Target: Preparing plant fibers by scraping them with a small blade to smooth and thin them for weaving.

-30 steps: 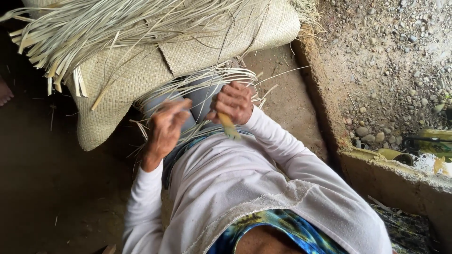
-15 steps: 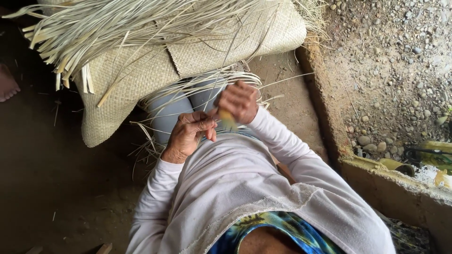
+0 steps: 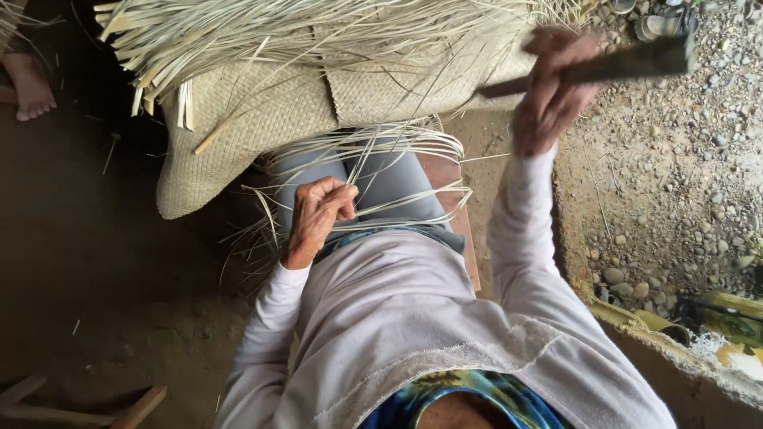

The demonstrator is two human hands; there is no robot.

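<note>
Here, risks at hand:
Right hand (image 3: 550,99): grip clamped on long dark blade (image 3: 588,70), raised.
Left hand (image 3: 318,210): grip pinching pale dried leaf strips (image 3: 373,171).
Hazard: blade could nick fingers, snap strips.

Lap crowded: loose palm strips (image 3: 373,171) criss-cross thighs around left hand (image 3: 318,214). Woven mat (image 3: 262,119) blocks ahead. Raised right hand (image 3: 552,95) with knife (image 3: 604,67) over gravel (image 3: 675,175). Bare earth floor (image 3: 103,278) open at left.
</note>
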